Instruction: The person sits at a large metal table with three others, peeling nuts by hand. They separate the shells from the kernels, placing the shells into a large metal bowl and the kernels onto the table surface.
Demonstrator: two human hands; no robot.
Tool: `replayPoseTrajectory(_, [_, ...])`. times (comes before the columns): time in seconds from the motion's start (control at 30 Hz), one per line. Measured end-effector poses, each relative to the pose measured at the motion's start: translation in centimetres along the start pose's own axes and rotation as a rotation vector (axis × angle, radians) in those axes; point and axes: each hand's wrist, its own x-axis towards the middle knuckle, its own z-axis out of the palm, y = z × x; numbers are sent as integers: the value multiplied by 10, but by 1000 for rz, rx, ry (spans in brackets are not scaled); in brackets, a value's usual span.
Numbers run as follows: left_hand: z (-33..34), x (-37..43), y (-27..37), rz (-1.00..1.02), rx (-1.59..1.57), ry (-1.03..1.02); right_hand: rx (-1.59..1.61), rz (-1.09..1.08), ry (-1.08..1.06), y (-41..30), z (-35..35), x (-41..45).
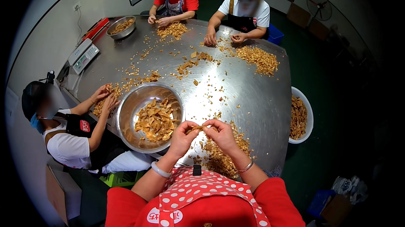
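Observation:
Between my two hands, above the near edge of a steel table [262, 100], is a brown dried piece [198, 128], perhaps dried fruit or peel. My left hand [184, 136] pinches its left end, and my right hand [221, 133] pinches the right end. Below my right hand spreads a pile of small tan and brown bits [226, 160]. A large steel bowl [121, 113] stands just left of my left hand, with flat brown dried pieces [155, 119] in it.
Co-workers handle similar pieces at the left [66, 132], the far side [177, 2] and the far right [245, 15]. A smaller steel bowl [133, 27] and a scale [84, 56] stand at the back left. A white tub [311, 121] of brown pieces is beyond the right edge.

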Motion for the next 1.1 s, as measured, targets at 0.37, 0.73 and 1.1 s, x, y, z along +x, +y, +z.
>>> replayPoseTrajectory(0.37, [7,-3,21,-191,-378,-62,-65,-250,-43,-7,-9,-8])
replayPoseTrajectory(0.73, [3,-4,24,-160,-85,-116,-118,-146,-119,-10,-15,-11])
replayPoseTrajectory(1.1, [3,-8,21,-462,-447,-193,104,-239,-197,6,-21,-9])
